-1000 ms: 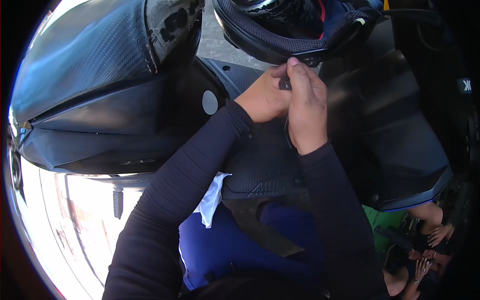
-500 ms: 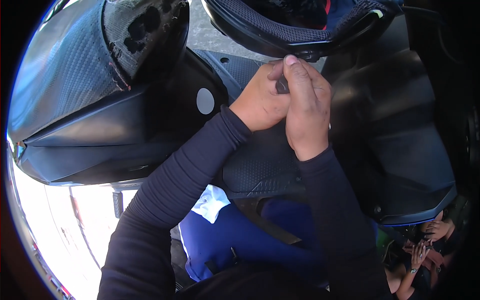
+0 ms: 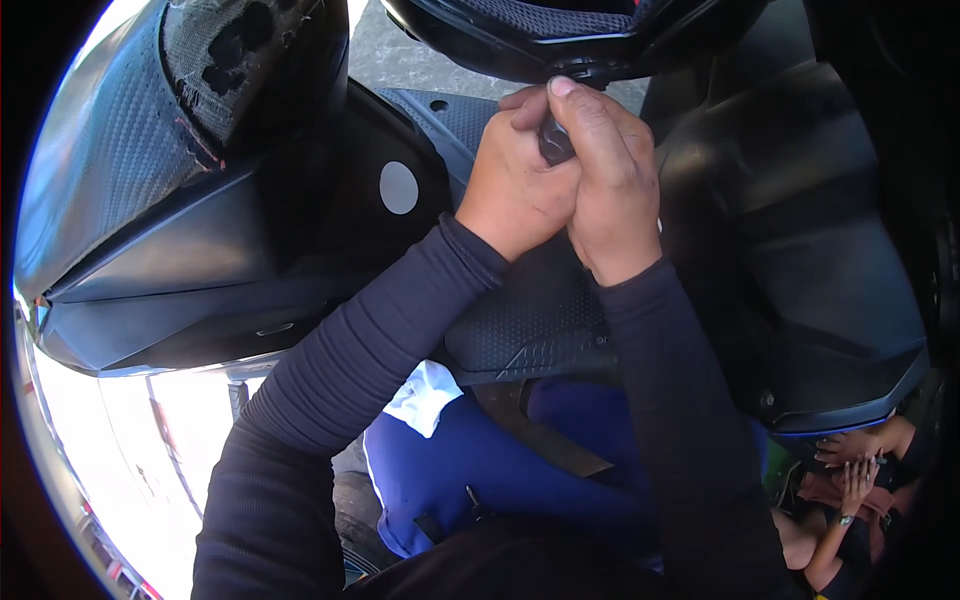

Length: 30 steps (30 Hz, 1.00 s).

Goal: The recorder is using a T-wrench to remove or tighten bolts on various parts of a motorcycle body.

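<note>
Left hand [image 3: 520, 185] and right hand [image 3: 617, 190] both had fingers clenched round a small dark object [image 3: 555, 146], just nearside of the black helmet [image 3: 560, 52], above the scooter footboard [image 3: 535, 322]. My guess: doubling up gave a steadier grip.

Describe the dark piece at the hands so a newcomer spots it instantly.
Find the black helmet at the picture's top edge, then look just below it, where the left hand and right hand meet. Between them shows a small dark piece, partly hidden. Unlike the big helmet, only a short part shows, framed by skin.
</note>
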Each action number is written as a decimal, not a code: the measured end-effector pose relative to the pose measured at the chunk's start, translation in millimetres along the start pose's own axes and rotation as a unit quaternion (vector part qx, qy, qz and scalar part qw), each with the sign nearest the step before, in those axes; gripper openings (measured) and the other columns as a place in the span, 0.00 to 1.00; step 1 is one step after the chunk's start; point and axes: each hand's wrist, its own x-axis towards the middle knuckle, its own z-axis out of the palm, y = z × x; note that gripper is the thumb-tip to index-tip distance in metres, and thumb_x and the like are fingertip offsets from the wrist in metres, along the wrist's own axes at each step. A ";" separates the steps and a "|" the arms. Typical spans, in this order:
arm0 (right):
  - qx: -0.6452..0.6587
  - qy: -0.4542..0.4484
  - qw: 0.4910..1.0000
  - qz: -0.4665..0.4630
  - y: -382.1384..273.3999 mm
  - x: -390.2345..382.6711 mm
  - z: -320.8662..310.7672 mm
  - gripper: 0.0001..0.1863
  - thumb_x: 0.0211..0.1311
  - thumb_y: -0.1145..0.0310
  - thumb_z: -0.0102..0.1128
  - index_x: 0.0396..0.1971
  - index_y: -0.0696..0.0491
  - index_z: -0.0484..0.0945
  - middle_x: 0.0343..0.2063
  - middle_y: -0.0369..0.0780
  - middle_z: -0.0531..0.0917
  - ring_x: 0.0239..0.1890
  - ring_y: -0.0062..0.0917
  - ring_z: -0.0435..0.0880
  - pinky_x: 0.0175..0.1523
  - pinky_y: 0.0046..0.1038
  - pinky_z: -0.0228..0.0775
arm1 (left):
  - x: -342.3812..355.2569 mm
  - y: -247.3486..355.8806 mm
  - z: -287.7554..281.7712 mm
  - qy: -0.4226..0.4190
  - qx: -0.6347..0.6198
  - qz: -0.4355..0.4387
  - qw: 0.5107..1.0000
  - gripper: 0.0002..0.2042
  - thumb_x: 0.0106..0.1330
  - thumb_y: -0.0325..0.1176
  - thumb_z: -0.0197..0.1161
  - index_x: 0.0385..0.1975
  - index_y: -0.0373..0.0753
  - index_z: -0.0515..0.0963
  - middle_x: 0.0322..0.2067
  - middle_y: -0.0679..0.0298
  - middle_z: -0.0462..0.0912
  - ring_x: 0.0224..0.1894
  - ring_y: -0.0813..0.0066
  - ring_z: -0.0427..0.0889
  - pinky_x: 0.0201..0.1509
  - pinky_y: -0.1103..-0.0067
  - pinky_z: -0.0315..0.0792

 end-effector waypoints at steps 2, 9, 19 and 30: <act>0.005 -0.006 1.000 0.000 0.6 0.2 -1.6 0.19 0.69 0.61 0.51 0.30 0.61 0.85 0.31 0.40 0.87 0.35 0.24 0.81 0.46 0.23 0.70 | -1.8 2.2 1.7 0.009 0.004 -0.002 1.000 0.10 0.56 0.33 0.64 0.27 0.31 0.76 0.23 0.55 0.80 0.22 0.64 0.74 0.30 0.74 0.71; 0.018 -0.019 0.999 0.039 -2.9 -0.2 -7.2 0.20 0.69 0.58 0.51 0.39 0.60 0.86 0.39 0.42 0.87 0.42 0.28 0.83 0.54 0.25 0.71 | -4.8 3.8 3.8 0.007 0.076 -0.030 0.997 0.11 0.57 0.34 0.65 0.27 0.31 0.77 0.22 0.53 0.81 0.20 0.62 0.76 0.26 0.73 0.71; 0.018 -0.009 0.998 0.052 -9.3 -17.2 -15.4 0.22 0.69 0.54 0.53 0.43 0.57 0.86 0.41 0.43 0.87 0.46 0.30 0.84 0.56 0.26 0.72 | -20.9 15.1 1.9 -0.025 0.133 0.026 0.990 0.12 0.58 0.33 0.65 0.32 0.29 0.77 0.27 0.50 0.83 0.24 0.60 0.80 0.31 0.73 0.75; 0.003 0.118 0.992 0.033 -16.4 -50.5 -8.8 0.24 0.74 0.52 0.43 0.28 0.54 0.78 0.26 0.39 0.79 0.32 0.28 0.81 0.49 0.32 0.72 | -57.9 7.8 -60.0 -0.267 0.198 -0.078 0.940 0.17 0.65 0.38 0.65 0.45 0.30 0.77 0.36 0.51 0.83 0.32 0.62 0.82 0.41 0.74 0.77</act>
